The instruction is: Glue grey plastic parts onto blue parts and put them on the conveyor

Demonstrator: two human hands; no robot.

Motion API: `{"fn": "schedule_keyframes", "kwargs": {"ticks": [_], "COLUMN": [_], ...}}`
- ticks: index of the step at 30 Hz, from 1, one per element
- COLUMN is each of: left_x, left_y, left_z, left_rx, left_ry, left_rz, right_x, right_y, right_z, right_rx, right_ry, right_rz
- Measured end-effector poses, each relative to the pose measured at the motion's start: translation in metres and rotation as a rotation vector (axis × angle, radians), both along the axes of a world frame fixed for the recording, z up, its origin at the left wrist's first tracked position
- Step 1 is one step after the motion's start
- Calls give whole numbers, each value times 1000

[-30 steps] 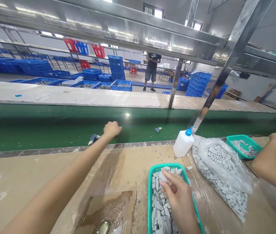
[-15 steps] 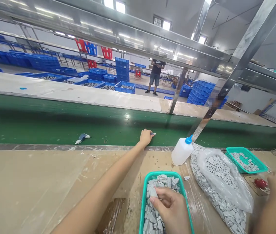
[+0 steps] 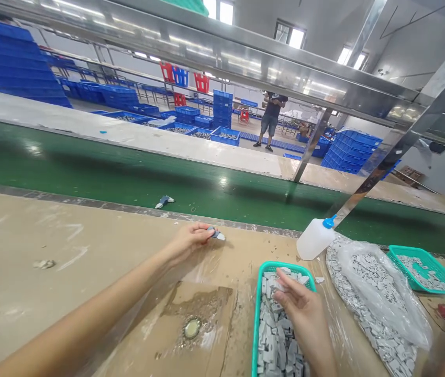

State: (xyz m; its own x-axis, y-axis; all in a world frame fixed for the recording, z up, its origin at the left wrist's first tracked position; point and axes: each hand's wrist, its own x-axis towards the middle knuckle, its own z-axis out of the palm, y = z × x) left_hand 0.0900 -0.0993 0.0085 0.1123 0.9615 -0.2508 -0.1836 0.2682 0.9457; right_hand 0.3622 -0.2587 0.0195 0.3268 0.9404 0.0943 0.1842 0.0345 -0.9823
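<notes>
At the desk (image 3: 49,230), the person's left hand (image 3: 189,242) pinches a small grey piece (image 3: 217,234) in its fingertips, close to the desk's far edge. The right hand (image 3: 304,311) curls over grey blocks (image 3: 277,340) heaped in a teal plastic basket (image 3: 254,324). Just beyond it, a white squeeze bottle (image 3: 313,240) with a blue cap sits tilted beside a clear plastic bag (image 3: 375,298) of more blocks and a second teal basket (image 3: 422,272). A green conveyor belt (image 3: 128,188) runs past the desk, and across the hall a person (image 3: 269,118) stands near stacked blue crates (image 3: 222,110).
</notes>
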Motion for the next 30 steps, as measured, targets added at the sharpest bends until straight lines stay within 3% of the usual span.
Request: {"fn": "schedule_keyframes", "kwargs": {"ticks": [5,9,12,15,20,26,30], "left_x": [-43,-53,-53,-54,-63,-63,-61], "left_y": [-60,-82,-88,-91,-95,-96,-97], "left_z": [-7,-6,-9,-18,-31,-30,-27], "left_rx": [-118,-114,-109,-142,-128,-65,-93], "left_ry": [-209,-325,-389,-419,-503,-554,-524], "left_rz": [172,182,196,149,76,22,-2], "right_x": [-8,-37,-70,-93,-95,-99,-110], "right_y": [-10,-25,-34,-41,-50,-52,-49], "right_z": [14,22,10,-12,-40,-47,-47], "right_rx": [17,57,63,124,201,126,174], "right_ry": [-186,-402,-384,-388,-560,-735,-838], "right_rz": [142,240,308,264,270,241,274]}}
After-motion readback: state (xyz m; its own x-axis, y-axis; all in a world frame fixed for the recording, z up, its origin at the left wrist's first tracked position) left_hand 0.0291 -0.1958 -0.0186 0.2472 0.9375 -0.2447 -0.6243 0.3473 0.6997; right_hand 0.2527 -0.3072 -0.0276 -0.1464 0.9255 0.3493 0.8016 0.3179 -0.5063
